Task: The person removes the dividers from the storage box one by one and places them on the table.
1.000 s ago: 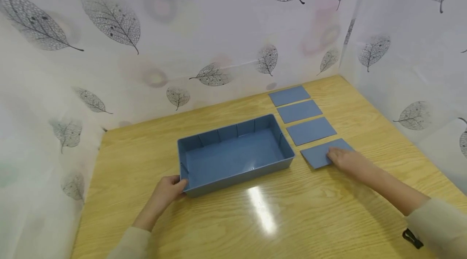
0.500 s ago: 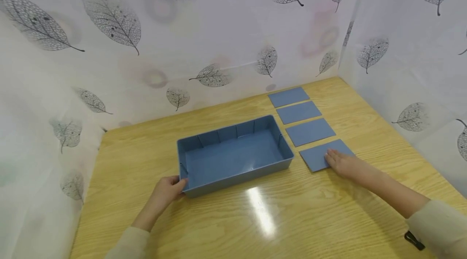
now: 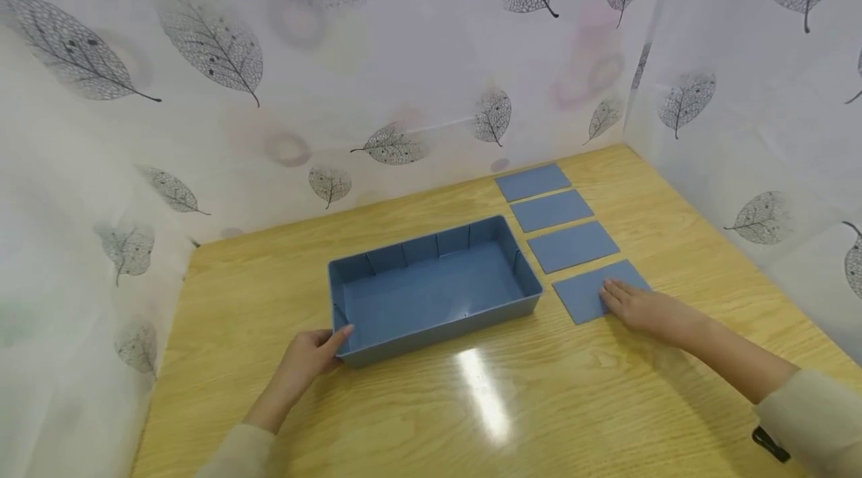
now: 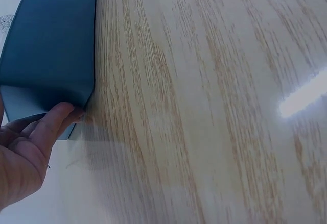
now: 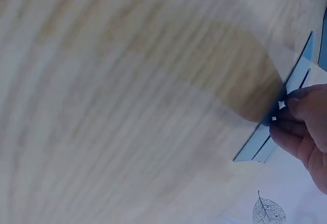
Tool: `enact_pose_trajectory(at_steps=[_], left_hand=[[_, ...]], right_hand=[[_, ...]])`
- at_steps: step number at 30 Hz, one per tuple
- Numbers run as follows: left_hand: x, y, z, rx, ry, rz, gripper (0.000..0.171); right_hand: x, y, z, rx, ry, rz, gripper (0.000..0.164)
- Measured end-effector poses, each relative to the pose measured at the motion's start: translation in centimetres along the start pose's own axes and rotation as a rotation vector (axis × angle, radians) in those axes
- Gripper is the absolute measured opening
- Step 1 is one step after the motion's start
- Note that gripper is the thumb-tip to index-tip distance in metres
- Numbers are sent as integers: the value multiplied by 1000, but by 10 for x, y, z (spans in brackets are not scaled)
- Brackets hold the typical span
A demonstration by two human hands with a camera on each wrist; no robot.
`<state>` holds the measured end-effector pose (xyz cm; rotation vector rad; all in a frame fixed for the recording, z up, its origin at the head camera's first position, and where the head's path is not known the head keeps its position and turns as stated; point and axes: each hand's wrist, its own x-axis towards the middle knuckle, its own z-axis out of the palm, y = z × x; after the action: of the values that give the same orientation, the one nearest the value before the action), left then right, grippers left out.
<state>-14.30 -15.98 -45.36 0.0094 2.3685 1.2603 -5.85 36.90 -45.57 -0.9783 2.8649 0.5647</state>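
A shallow blue rectangular box (image 3: 431, 283) without a lid sits mid-table. At its near left corner my left hand (image 3: 303, 358) grips the wall, thumb over the rim and fingers outside. In the left wrist view, those fingers (image 4: 53, 124) lie against the box's end near the tabletop. To the right of the box, several flat blue panels form a row running away from me. My right hand (image 3: 649, 313) rests its fingers on the nearest panel (image 3: 582, 295), which lies flat. Beyond it are the second panel (image 3: 572, 246), the third panel (image 3: 552, 210) and the farthest panel (image 3: 533, 182).
The wooden table (image 3: 404, 418) meets a leaf-patterned curtain (image 3: 417, 51) at the back and both sides. A small black clip-like object (image 3: 770, 444) lies by the right sleeve (image 3: 815, 418).
The nearest panel, tilted a second ago under my right fingers, now lies flat in line with the others. My right fingers have straightened onto it. The left hand stays at the box corner.
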Motion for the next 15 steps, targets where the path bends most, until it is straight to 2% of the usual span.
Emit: enact_pose_trajectory(at_steps=[2,4,6,8,10,12,15], left_hand=[[1,-1,0,-35,4,8,62],[1,-3,0,-100,-12,15,61],[1,-4,-4,-144,-44,24,62],[-1,-4,-13,-139,-94,29,63],[-4,0,-26,-68,-132,45,63],[-8,7,-42,52,-145,62,67],[-17,23,-63,216,-108,80,76]], right_hand=[[1,3,-2,26,0,-5,33],[3,7,-7,108,-5,10,29],[6,13,-12,201,10,32,22],[10,19,-19,263,43,37,22],[17,25,-28,311,66,52,26],[23,30,-38,350,64,65,37],[31,34,-57,448,20,127,52]])
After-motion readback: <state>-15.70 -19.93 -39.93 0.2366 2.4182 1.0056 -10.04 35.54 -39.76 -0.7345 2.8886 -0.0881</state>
